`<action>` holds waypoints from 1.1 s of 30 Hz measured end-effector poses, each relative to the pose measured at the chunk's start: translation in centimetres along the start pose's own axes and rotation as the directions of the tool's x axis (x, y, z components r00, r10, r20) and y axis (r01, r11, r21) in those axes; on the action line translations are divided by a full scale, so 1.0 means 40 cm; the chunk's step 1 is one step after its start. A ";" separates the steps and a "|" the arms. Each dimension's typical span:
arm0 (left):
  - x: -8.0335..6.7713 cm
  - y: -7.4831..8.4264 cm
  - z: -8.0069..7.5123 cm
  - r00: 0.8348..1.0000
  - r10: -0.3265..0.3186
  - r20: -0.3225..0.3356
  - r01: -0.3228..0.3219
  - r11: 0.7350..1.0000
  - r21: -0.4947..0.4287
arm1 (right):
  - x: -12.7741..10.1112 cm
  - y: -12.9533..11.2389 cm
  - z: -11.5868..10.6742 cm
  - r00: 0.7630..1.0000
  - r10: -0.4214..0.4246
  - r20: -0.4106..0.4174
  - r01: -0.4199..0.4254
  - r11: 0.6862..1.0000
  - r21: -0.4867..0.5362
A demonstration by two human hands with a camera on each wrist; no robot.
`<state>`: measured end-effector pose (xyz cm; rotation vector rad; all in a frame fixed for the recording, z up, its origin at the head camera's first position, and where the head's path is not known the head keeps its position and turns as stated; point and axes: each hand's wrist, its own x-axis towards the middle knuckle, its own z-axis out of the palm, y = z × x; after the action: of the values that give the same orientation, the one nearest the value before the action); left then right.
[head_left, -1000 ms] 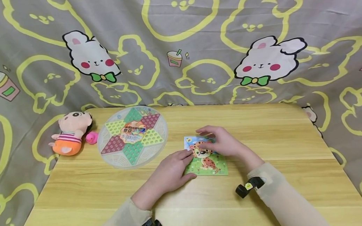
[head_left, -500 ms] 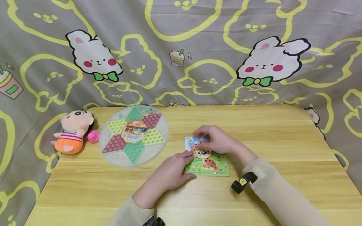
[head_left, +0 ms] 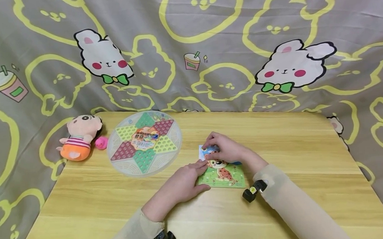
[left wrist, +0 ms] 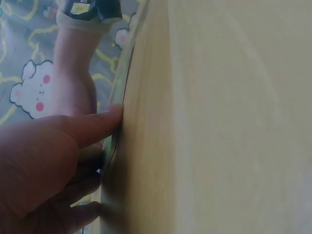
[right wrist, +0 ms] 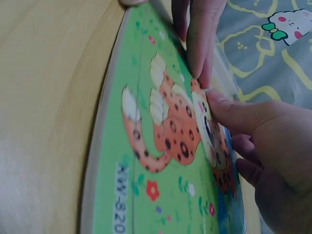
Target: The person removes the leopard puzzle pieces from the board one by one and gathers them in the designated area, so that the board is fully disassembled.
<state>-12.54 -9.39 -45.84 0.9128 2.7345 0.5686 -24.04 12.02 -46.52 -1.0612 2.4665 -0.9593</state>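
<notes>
Left hand (head_left: 182, 185): rests on puzzle board's (head_left: 223, 176) left edge.
Right hand (head_left: 225, 151): fingertips press board's top.
Checkers board (head_left: 144, 142): left of both hands.
Plush doll (head_left: 79, 136): further left.

A small square puzzle board (head_left: 223, 176) lies flat on the wooden bench (head_left: 284, 209), near the middle. Its picture shows a spotted orange leopard cub sitting on green grass dotted with little flowers, under a blue sky at the far edge. The left hand (head_left: 179, 185) rests fingers on its near left edge; the right hand (head_left: 225, 151) presses down on its far part, thumb on the cub's head (right wrist: 212, 126).
</notes>
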 end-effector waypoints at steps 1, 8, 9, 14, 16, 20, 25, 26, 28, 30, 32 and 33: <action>0.000 0.000 0.000 1.000 -0.001 0.001 0.001 1.000 -0.001 | 0.000 0.001 0.000 1.000 -0.001 0.004 0.001 1.000 -0.008; 0.000 0.005 -0.002 1.000 -0.011 0.005 0.011 1.000 0.006 | 0.002 0.003 -0.011 0.998 -0.046 0.049 0.049 0.997 -0.063; 0.001 0.006 -0.002 1.000 -0.012 0.009 0.011 1.000 0.017 | 0.003 0.003 -0.014 0.997 -0.053 0.058 0.058 0.996 -0.071; 0.003 0.012 -0.006 0.999 -0.013 0.034 0.011 0.998 0.061 | 0.007 -0.001 -0.027 0.994 -0.059 0.091 0.068 0.993 -0.094; 0.005 0.012 -0.007 0.999 -0.014 0.037 0.012 0.998 0.058 | 0.011 -0.001 -0.030 0.993 -0.057 0.101 0.067 0.993 -0.100; 0.007 0.007 -0.006 0.999 -0.016 0.037 0.015 0.999 0.040 | 0.018 -0.005 -0.032 0.991 -0.040 0.129 0.051 0.995 -0.088; 0.008 0.005 -0.003 0.999 -0.023 0.049 0.022 0.999 0.027 | 0.024 -0.010 -0.031 0.987 -0.016 0.159 0.032 0.994 -0.100; 0.008 0.006 -0.002 0.998 -0.024 0.051 0.023 0.999 0.024 | 0.025 -0.011 -0.031 0.987 -0.015 0.162 0.033 0.994 -0.106; 0.007 0.006 -0.001 0.998 -0.025 0.052 0.024 0.999 0.023 | 0.027 -0.013 -0.030 0.987 -0.025 0.159 0.043 0.993 -0.114; 0.007 0.006 -0.001 0.998 -0.027 0.050 0.026 0.999 0.023 | 0.029 -0.014 -0.029 0.988 -0.037 0.151 0.055 0.991 -0.121; 0.006 0.006 -0.001 0.998 -0.029 0.048 0.028 0.999 0.023 | 0.030 -0.013 -0.027 0.989 -0.038 0.143 0.056 0.990 -0.128; 0.006 0.005 0.000 0.998 -0.032 0.049 0.031 0.999 0.023 | 0.031 -0.012 -0.026 0.990 -0.037 0.140 0.055 0.990 -0.129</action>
<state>-12.62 -9.10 -45.75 0.8757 2.7115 0.5044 -25.16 11.37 -45.44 -1.1898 2.4301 -0.7169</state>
